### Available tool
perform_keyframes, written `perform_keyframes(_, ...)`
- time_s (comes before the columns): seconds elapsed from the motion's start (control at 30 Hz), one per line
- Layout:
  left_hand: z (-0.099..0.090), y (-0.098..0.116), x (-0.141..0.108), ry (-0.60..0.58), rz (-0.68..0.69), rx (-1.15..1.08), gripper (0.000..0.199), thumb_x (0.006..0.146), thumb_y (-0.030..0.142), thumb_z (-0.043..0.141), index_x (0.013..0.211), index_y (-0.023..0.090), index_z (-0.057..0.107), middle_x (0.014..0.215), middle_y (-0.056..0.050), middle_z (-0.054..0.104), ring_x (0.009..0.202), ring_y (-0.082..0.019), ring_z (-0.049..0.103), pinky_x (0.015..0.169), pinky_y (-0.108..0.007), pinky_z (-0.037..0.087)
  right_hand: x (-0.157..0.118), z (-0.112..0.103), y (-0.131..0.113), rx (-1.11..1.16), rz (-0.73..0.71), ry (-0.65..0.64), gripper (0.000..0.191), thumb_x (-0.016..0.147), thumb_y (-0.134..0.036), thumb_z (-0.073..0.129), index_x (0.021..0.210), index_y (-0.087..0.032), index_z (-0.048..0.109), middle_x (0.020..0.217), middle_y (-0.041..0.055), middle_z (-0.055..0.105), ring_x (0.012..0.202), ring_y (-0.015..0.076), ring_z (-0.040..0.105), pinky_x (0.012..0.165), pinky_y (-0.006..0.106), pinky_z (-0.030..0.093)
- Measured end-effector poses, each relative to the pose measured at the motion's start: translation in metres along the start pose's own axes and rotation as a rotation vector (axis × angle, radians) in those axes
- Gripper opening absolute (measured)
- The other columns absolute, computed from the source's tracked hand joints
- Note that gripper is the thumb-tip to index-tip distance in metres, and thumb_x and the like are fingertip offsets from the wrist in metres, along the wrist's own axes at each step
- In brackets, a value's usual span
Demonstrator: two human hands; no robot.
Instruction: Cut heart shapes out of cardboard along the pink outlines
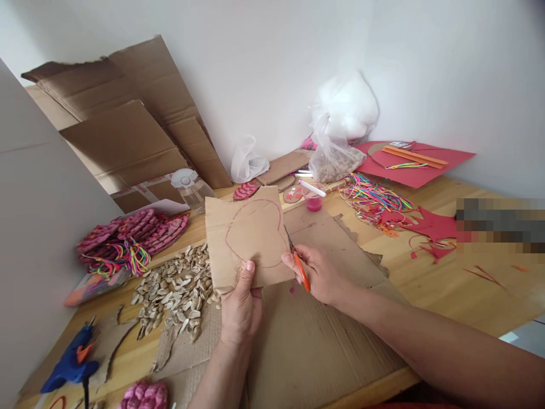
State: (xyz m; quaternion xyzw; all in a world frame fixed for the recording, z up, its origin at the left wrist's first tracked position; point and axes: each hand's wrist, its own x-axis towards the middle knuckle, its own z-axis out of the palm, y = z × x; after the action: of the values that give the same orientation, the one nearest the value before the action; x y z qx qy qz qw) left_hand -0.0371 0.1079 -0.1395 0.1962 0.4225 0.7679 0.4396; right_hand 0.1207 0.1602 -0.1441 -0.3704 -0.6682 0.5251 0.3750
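A piece of brown cardboard with a heart outline drawn on it in reddish-purple is held up above the table. My left hand grips its lower edge, thumb on the front face. Orange-handled scissors are in my right hand, their dark blades at the cardboard's right edge beside the drawn line. Below both hands lies a large flat cardboard sheet.
Nut shells and pink shell-covered pieces lie left, with a blue glue gun nearer. Behind stand a clear jar, a pink cup and plastic bags. Coloured strings and red paper lie right.
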Motion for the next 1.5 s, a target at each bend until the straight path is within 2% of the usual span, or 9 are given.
perform_keyframes(0.2,0.000,0.000,-0.001,-0.032,0.003,0.030,0.065,0.075,0.016,0.084,0.134,0.032,0.062,0.133,-0.005,0.069,0.122,-0.023,0.064,0.106,-0.037,0.051,-0.002,-0.005,-0.007,-0.083,0.019,0.001,0.053,0.095,-0.067,0.044,0.067,-0.021,0.042,0.058,-0.0045,0.043,0.056,0.0119,0.042,0.053,0.026,0.030)
perform_keyframes(0.33,0.000,-0.001,-0.003,-0.058,0.024,0.036,0.064,0.077,0.017,0.082,0.135,0.034,0.061,0.136,-0.004,0.066,0.125,-0.023,0.063,0.106,-0.035,0.051,-0.002,-0.007,-0.008,-0.105,0.017,0.014,0.054,0.095,-0.066,0.043,0.065,-0.021,0.040,0.057,-0.0048,0.041,0.055,0.0114,0.041,0.052,0.026,0.029)
perform_keyframes(0.53,0.001,-0.001,-0.005,-0.053,0.035,0.033,0.063,0.079,0.017,0.081,0.135,0.035,0.061,0.137,-0.003,0.066,0.121,-0.021,0.065,0.098,-0.028,0.056,-0.002,-0.001,-0.002,0.010,0.035,0.048,0.054,0.092,-0.069,0.048,0.066,-0.021,0.044,0.054,-0.0048,0.046,0.051,0.0115,0.046,0.050,0.025,0.033)
perform_keyframes(0.7,0.002,-0.001,-0.005,-0.057,0.022,0.040,0.064,0.078,0.020,0.082,0.136,0.034,0.060,0.132,-0.004,0.069,0.119,-0.022,0.067,0.104,-0.034,0.053,-0.002,0.001,0.000,0.074,0.074,0.036,0.054,0.090,-0.071,0.049,0.067,-0.022,0.044,0.053,-0.0053,0.044,0.049,0.0117,0.046,0.049,0.025,0.033)
perform_keyframes(0.93,0.005,-0.008,-0.015,-0.081,-0.048,0.027,0.067,0.074,0.017,0.085,0.135,0.032,0.062,0.136,-0.005,0.067,0.126,-0.025,0.062,0.106,-0.038,0.051,0.006,-0.018,-0.012,-0.036,0.017,0.105,0.057,0.094,-0.071,0.037,0.066,-0.023,0.028,0.063,-0.0044,0.027,0.057,0.0126,0.031,0.055,0.029,0.024)
perform_keyframes(1.17,0.003,-0.002,-0.006,-0.031,-0.007,0.015,0.056,0.079,0.020,0.081,0.132,0.030,0.064,0.133,-0.004,0.068,0.126,-0.021,0.062,0.106,-0.032,0.051,0.005,-0.013,-0.010,0.058,0.029,-0.089,0.054,0.096,-0.068,0.039,0.068,-0.022,0.037,0.060,-0.0049,0.038,0.055,0.0122,0.038,0.055,0.028,0.028)
perform_keyframes(1.33,0.002,-0.001,-0.004,-0.057,0.018,0.030,0.057,0.080,0.019,0.080,0.133,0.031,0.062,0.134,-0.004,0.068,0.124,-0.021,0.063,0.104,-0.032,0.052,0.003,-0.013,-0.012,-0.056,0.010,-0.054,0.054,0.094,-0.067,0.044,0.065,-0.022,0.038,0.059,-0.0046,0.041,0.055,0.0120,0.039,0.054,0.028,0.026)
perform_keyframes(1.5,0.000,-0.001,-0.003,-0.034,0.017,0.047,0.061,0.077,0.018,0.082,0.133,0.032,0.063,0.135,-0.004,0.067,0.124,-0.022,0.063,0.107,-0.035,0.051,0.004,-0.016,-0.016,-0.106,-0.003,-0.055,0.054,0.094,-0.068,0.043,0.066,-0.022,0.037,0.061,-0.0046,0.039,0.057,0.0120,0.037,0.055,0.028,0.026)
